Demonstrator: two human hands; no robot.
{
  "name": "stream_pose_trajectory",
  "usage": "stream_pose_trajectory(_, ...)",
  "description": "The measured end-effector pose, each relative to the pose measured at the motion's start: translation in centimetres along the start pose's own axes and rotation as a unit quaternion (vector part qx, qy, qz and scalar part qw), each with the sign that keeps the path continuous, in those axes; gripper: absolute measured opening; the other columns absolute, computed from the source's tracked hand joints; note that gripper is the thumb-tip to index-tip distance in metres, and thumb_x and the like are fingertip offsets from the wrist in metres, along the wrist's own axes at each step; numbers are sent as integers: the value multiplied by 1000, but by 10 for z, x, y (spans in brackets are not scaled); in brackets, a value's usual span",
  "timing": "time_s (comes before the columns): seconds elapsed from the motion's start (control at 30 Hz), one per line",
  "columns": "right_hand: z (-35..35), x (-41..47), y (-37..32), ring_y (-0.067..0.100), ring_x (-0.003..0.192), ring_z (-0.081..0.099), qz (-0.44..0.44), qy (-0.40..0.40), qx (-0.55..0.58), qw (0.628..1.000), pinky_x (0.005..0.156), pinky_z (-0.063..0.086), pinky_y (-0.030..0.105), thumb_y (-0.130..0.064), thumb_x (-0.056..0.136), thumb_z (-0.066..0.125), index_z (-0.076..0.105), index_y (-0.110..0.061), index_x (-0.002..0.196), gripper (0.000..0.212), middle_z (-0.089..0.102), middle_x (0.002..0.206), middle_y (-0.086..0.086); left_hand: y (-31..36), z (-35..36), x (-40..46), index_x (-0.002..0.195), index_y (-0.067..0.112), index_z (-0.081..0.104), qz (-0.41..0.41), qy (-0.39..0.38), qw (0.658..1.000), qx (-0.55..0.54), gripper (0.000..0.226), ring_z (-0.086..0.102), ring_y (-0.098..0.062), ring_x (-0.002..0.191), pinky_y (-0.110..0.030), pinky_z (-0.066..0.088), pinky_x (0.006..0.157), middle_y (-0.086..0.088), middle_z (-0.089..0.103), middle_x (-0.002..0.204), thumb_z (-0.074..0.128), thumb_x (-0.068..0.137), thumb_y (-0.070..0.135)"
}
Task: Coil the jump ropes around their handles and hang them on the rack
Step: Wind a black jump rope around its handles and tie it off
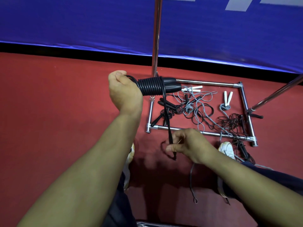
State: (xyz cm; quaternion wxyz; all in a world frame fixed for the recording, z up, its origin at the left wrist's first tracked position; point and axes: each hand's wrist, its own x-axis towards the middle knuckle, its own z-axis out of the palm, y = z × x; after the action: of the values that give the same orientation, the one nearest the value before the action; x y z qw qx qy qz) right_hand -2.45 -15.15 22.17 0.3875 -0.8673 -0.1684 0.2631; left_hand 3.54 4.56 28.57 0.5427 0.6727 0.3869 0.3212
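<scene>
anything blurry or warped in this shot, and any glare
Head view: the right hand and the rope end it pinches are motion-blurred; the left hand and the coiled handles are sharp. Wide-angle distortion bows the banner edge. Bright streaks glint on the chrome pole.

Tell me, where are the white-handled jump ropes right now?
Both lie on the red floor inside the chrome rack base: one pair of white handles near its far bar, another pair toward its right side.
</scene>
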Motion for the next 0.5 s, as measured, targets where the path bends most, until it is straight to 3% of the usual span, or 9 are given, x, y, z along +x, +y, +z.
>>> stream_pose_trajectory(0.1,6,-1,0,17,44,51,62,44,66,995,48,38,24,-20,77,83,47,-18,65,38,51,48,-4,2,2,-1,85,25,54,-4,-6,1000,-27,26,53,-15,73,-26,43,68,15,52,72,36,101,15)
stream_pose_trajectory(0.17,12,0,4,19,41,49,97,72,93,988,46,39,25,-25,92,65,47,-16,78,25,47,52,-6,1,4,2,79,30,53,-29,-5,998,-52,30,54,-17,73,-32,49,74,11,55,73,37,100,16)
stream_pose_trajectory(0.27,20,4,8,15,38,40,162,103,250,949,47,44,33,-32,101,46,57,-23,94,16,40,51,-9,-2,5,4,77,30,55,-79,-10,994,-70,28,60,-21,76,-43,55,81,4,60,79,36,96,22)
stream_pose_trajectory(0.33,23,5,3,12,43,43,128,193,317,920,55,50,42,-15,103,41,62,-17,94,23,42,54,-4,-3,4,4,78,29,56,-105,-10,991,-78,27,62,-22,77,-46,57,81,2,62,81,36,95,22)
stream_pose_trajectory(0.4,20,0,-7,14,54,54,29,288,358,887,65,57,45,3,102,32,58,-13,94,31,50,67,1,-3,2,5,79,29,56,-133,-2,987,-84,29,62,-23,76,-45,58,79,1,63,83,36,97,20)
stream_pose_trajectory(0.43,18,-5,-11,16,55,55,-8,310,366,877,63,58,41,8,99,28,55,-15,96,36,52,67,1,-3,2,7,79,29,56,-143,2,986,-87,29,63,-24,76,-45,57,77,-1,64,84,35,97,20)
stream_pose_trajectory(0.5,15,-12,-10,16,46,48,-48,309,297,902,47,48,33,5,93,29,53,-21,98,35,49,57,-3,-5,0,12,79,29,56,-154,9,984,-95,28,63,-26,75,-46,57,74,-3,65,87,34,94,20)
